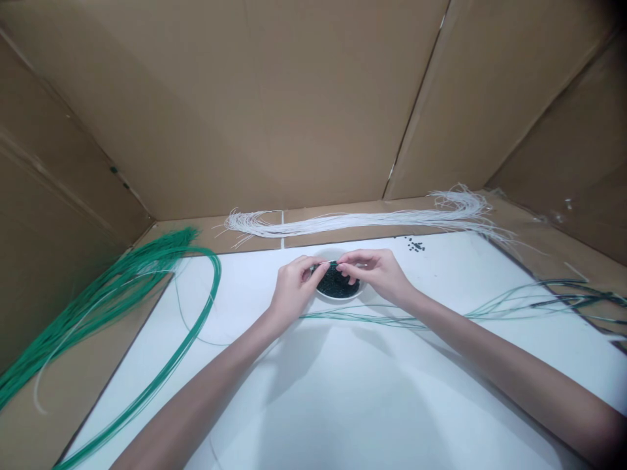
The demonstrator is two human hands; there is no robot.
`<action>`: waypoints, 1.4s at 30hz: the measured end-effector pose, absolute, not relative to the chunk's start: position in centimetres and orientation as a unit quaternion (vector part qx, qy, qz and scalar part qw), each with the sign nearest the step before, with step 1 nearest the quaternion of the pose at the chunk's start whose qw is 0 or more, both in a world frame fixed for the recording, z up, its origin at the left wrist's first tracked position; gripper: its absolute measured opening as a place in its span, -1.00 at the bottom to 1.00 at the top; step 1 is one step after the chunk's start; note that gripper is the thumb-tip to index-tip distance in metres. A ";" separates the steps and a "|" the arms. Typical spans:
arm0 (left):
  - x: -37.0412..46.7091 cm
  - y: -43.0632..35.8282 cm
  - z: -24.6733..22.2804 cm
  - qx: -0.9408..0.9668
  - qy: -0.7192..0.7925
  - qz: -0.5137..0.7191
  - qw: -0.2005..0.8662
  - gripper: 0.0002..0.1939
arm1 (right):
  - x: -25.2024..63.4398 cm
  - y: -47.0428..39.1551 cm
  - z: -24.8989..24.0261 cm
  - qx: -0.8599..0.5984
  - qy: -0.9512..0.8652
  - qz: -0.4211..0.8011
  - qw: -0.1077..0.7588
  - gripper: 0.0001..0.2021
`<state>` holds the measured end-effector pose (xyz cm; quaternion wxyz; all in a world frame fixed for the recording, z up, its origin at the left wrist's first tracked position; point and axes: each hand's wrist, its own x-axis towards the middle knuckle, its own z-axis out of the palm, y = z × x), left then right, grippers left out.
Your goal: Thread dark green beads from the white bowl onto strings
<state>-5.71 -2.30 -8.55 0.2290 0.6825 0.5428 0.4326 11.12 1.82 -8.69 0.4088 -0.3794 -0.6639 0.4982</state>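
My left hand [295,284] and my right hand [376,271] meet above a white bowl [339,297] filled with small black pieces [337,284]. Thumb and fingers of both hands are closed in a pinch. Between the two sets of fingertips runs a short stretch of thin wire [332,262], partly white and partly green. Whether a black piece is on it is too small to tell. Beneath both forearms, a bunch of thin green wires [353,316] lies across the white board [333,398].
A thick bundle of green wires [112,294] curls along the left side. White wires [353,223] stretch along the back on cardboard. Several loose black pieces [416,246] lie at the back right, and dark-ended wires [573,298] at the right edge. Cardboard walls [274,104] enclose the space.
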 end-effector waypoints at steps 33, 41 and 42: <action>-5.6 -2.9 -7.8 0.676 0.521 0.485 0.194 -0.82 | 11.2 1.4 -8.4 -0.366 -0.636 0.497 0.463 -0.82; -5.5 -2.9 -7.8 0.687 0.517 0.478 0.176 -0.82 | 11.2 1.4 -8.5 -0.358 -0.653 0.481 0.463 -0.83; -5.5 -2.9 -7.9 0.692 0.516 0.477 0.166 -0.83 | 11.2 1.4 -8.5 -0.357 -0.655 0.478 0.464 -0.83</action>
